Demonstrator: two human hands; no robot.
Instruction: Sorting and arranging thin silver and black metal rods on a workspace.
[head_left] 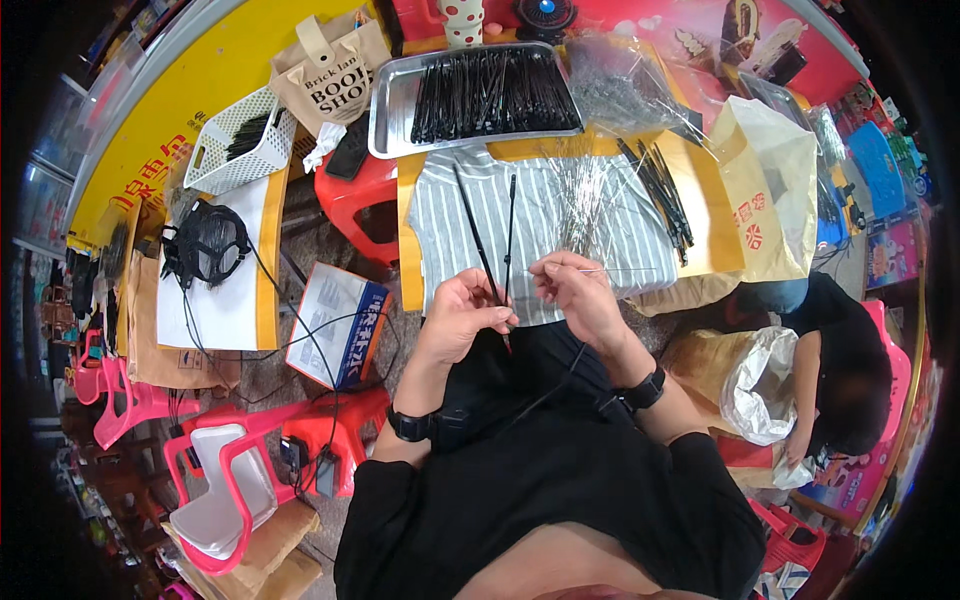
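Note:
My left hand (458, 318) is closed on a slim black stick (470, 215), tilted up and away from me. Beside it a second thin black stick (511, 225) with a small knob partway along rises from the same fingers. A reddish tip shows below them. Close by, my right hand (582, 300) pinches a thin silvery wire (628, 269), which points right. Both hands are just over the near edge of a grey striped cloth (455, 225). On this cloth lies a loose bunch of fine silvery wires (583, 205), and more black sticks (668, 195) lie at its right.
A metal tray (391, 115) of many black sticks stands at the far side, with a clear plastic bag (625, 85) beside it. To the left are a white basket (205, 160), a red stool (350, 210) and cables. A person (855, 370) sits at right by an open sack (765, 390).

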